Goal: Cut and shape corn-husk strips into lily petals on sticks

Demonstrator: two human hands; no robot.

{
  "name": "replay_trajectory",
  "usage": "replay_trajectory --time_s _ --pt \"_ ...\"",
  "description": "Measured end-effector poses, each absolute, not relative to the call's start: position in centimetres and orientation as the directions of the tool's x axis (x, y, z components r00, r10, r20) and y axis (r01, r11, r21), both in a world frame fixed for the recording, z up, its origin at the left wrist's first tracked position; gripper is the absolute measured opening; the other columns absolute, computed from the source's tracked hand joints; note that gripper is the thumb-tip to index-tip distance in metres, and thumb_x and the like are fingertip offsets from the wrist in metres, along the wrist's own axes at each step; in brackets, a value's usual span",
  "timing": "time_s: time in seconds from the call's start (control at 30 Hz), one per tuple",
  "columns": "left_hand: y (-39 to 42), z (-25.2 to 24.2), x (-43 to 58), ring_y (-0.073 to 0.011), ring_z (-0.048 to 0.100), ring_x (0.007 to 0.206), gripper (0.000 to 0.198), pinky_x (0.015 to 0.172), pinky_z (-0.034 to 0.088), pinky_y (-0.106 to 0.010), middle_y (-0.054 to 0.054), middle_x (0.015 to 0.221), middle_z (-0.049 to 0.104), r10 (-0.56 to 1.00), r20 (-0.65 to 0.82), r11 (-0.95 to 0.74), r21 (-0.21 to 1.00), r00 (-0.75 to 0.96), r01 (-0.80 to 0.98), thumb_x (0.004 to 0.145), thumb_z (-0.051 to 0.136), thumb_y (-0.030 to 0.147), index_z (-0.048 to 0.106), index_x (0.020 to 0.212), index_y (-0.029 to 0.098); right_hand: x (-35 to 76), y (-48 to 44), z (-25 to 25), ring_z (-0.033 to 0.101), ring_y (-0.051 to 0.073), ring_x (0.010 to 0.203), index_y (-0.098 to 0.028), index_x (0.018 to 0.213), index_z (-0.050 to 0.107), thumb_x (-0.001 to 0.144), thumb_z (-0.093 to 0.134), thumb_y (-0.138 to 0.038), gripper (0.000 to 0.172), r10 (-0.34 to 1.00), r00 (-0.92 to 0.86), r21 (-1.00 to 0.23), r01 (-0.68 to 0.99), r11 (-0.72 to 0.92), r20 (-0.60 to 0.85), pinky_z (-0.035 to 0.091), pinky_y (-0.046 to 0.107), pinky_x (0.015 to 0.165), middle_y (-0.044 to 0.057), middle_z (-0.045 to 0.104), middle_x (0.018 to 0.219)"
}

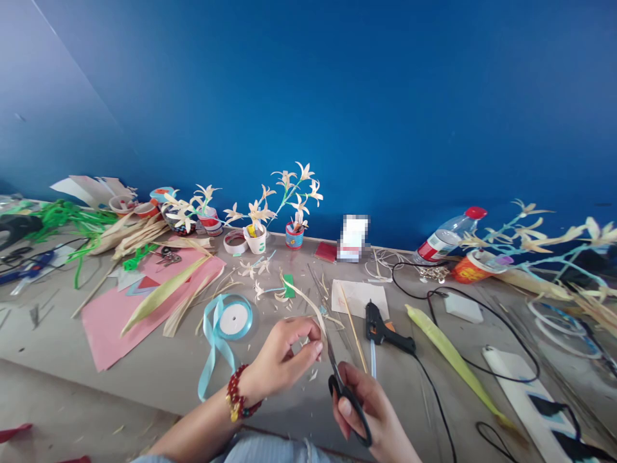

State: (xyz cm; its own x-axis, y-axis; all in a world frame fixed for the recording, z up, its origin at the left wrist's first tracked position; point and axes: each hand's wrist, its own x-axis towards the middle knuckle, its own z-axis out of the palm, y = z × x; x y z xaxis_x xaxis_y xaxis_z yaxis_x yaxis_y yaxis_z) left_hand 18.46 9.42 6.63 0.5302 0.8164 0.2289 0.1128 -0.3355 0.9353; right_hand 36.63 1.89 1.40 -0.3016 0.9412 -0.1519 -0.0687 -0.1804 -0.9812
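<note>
My left hand point(282, 357) is closed in a pinch on a thin, pale strip of corn husk point(306, 297), which curves up and away to the left. Black-handled scissors point(357, 411) are in my right hand point(378, 411), with fingers through the loops. Their blades point up beside the strip, close to my left fingertips; whether they touch it I cannot tell. Just beyond my hands lie small pale husk flowers point(260, 292) and a green scrap point(288, 285). A roll of light blue ribbon point(234, 319) rests left of my left hand.
A black glue gun point(385, 331) lies at right, its cord trailing forward. Nearby are a yellow-green husk point(450, 357), a power strip point(525, 392) and a bottle point(443, 238). Husk flowers stand in cups point(255, 239) along the blue wall. Pink paper point(103, 328) lies left.
</note>
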Motion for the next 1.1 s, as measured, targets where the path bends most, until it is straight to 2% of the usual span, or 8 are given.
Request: replay_trajectory --time_s 0.53,0.77,0.9,1.1 --pt "9.7 6.5 18.2 -0.0140 0.056 0.069 0.021 0.069 0.042 -0.024 -0.004 0.074 0.065 0.800 0.218 -0.279 0.960 0.558 0.025 0.093 0.049 0.021 0.053 0.073 0.016 36.7 1.8 1.1 0.029 0.006 0.038 -0.024 0.069 0.037 0.071 0.062 -0.080 0.061 0.946 -0.281 -0.978 -0.077 -0.192 -0.164 0.025 0.020 0.040 -0.010 0.041 0.046" --pt "9.8 6.8 18.2 -0.0137 0.054 0.068 0.021 0.069 0.041 -0.024 -0.003 0.071 0.063 0.776 0.225 -0.299 0.954 0.589 0.030 0.090 0.049 0.022 0.051 0.071 0.017 36.7 1.8 1.9 0.040 0.009 0.045 -0.022 0.070 0.044 0.070 0.062 -0.080 0.061 0.941 -0.316 -0.986 -0.071 -0.152 -0.122 0.032 0.022 0.046 -0.005 0.051 0.054" --pt "9.7 6.9 18.3 -0.0139 0.054 0.067 0.022 0.068 0.041 -0.024 -0.003 0.070 0.062 0.764 0.238 -0.324 0.945 0.600 0.038 0.091 0.048 0.025 0.052 0.071 0.017 36.8 2.0 2.2 0.039 0.010 0.045 -0.022 0.073 0.047 0.070 0.060 -0.082 0.061 0.932 -0.335 -0.985 -0.048 -0.165 -0.140 0.030 0.023 0.046 -0.004 0.051 0.053" --pt "9.6 6.9 18.4 -0.0147 0.056 0.068 0.024 0.068 0.043 -0.025 -0.003 0.069 0.062 0.769 0.237 -0.325 0.945 0.593 0.044 0.092 0.049 0.028 0.052 0.071 0.017 36.7 2.0 2.0 0.039 0.010 0.044 -0.022 0.071 0.044 0.070 0.062 -0.081 0.061 0.934 -0.322 -0.982 -0.054 -0.182 -0.156 0.029 0.022 0.046 -0.005 0.049 0.051"
